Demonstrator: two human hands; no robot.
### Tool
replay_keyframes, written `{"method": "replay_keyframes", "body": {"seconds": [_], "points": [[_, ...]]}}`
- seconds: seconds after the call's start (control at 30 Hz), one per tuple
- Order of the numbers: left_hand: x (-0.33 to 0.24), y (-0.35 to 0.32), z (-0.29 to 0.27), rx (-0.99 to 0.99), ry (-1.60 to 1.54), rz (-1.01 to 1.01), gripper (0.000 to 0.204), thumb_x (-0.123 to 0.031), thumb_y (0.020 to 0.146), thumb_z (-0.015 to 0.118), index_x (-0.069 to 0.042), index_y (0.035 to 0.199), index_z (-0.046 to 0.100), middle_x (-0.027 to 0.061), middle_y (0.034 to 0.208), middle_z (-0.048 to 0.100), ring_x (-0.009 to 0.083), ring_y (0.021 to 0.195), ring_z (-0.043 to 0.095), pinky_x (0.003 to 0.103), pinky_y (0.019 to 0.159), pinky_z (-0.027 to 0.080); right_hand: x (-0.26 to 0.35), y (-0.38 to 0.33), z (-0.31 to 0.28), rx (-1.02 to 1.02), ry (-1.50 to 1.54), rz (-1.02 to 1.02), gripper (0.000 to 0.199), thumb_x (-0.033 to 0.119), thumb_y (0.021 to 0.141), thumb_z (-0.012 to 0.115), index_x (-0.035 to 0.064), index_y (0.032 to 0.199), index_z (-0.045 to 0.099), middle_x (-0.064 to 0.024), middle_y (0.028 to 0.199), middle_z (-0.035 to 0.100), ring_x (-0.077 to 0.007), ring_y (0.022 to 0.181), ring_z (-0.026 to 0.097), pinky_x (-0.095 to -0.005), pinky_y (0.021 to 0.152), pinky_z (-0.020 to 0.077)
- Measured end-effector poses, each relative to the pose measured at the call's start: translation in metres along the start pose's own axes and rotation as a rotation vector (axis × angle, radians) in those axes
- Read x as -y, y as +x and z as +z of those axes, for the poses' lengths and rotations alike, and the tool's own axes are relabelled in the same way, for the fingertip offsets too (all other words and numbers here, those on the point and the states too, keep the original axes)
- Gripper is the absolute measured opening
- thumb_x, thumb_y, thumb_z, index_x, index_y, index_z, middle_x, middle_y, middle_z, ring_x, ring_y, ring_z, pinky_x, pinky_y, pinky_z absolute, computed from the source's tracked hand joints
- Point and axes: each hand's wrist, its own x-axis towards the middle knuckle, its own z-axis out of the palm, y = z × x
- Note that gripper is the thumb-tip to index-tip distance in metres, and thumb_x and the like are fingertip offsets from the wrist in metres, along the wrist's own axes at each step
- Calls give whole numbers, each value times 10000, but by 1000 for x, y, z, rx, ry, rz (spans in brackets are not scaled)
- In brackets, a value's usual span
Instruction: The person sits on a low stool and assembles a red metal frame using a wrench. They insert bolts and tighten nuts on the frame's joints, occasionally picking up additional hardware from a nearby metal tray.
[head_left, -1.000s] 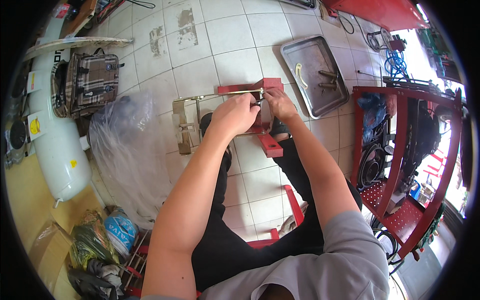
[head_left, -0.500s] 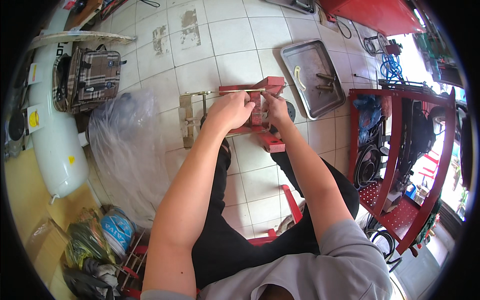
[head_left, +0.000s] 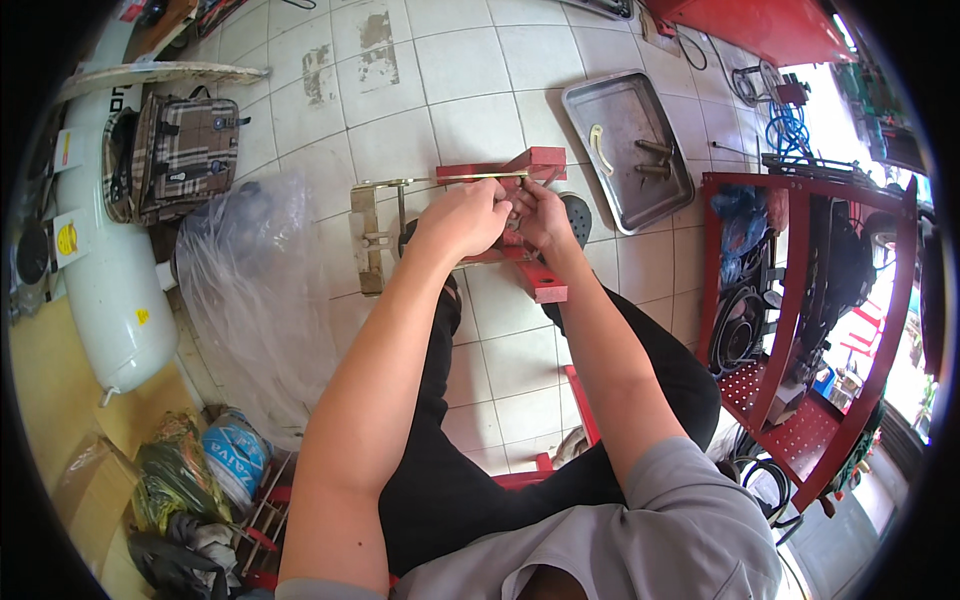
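Note:
A red metal frame [head_left: 535, 165] lies on the tiled floor between my feet, with a brass-coloured rod [head_left: 455, 179] running left from it to a tan metal bracket [head_left: 366, 235]. My left hand [head_left: 462, 219] is closed over the middle of the red frame. My right hand [head_left: 536, 214] is pressed against it from the right, fingers curled on a small part that the hands hide. Both hands touch each other.
A steel tray [head_left: 625, 150] with a few metal pieces lies at the back right. A red shelf rack [head_left: 800, 330] stands on the right. A clear plastic bag [head_left: 255, 290], a plaid bag [head_left: 180, 155] and a white tank [head_left: 95, 270] are on the left.
The view has shifted slightly; both hands stay on the red frame, drawn a little closer together over its middle.

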Motion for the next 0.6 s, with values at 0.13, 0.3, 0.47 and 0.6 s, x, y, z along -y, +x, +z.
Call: {"method": "replay_keyframes", "body": {"seconds": [0.13, 0.3, 0.47, 0.6], "points": [[-4, 2, 1, 20, 1, 11, 428, -372, 915, 498, -74, 1219, 543, 163, 1121, 632, 308, 1027, 605, 401, 873, 467, -1, 10, -22, -23, -302, -237, 141, 193, 892, 588, 57, 861, 610, 40, 598, 477, -76, 491, 383, -263, 491, 343], [-7, 3, -2, 52, -9, 16, 477, -405, 891, 535, -66, 1227, 542, 160, 1111, 637, 298, 1001, 617, 395, 855, 477, -2, 9, -9, -276, -798, -631, 179, 151, 789, 702, -14, 822, 640, -35, 629, 603, -73, 533, 507, -265, 465, 393], [-2, -3, -6, 65, -1, -13, 531, -427, 876, 551, -53, 1252, 524, 159, 1124, 636, 294, 998, 621, 395, 855, 479, 9, -24, 30, -382, -931, -601, 189, 119, 765, 682, -46, 851, 651, -56, 642, 622, -102, 549, 540, -285, 497, 439], [-7, -4, -8, 70, 10, -2, 564, -449, 870, 553, -53, 1271, 511, 162, 1131, 633, 296, 1009, 619, 394, 865, 475, 21, -20, 25, -405, -898, -452, 185, 112, 755, 680, -45, 852, 659, -51, 666, 632, -113, 541, 546, -291, 503, 454]]}}
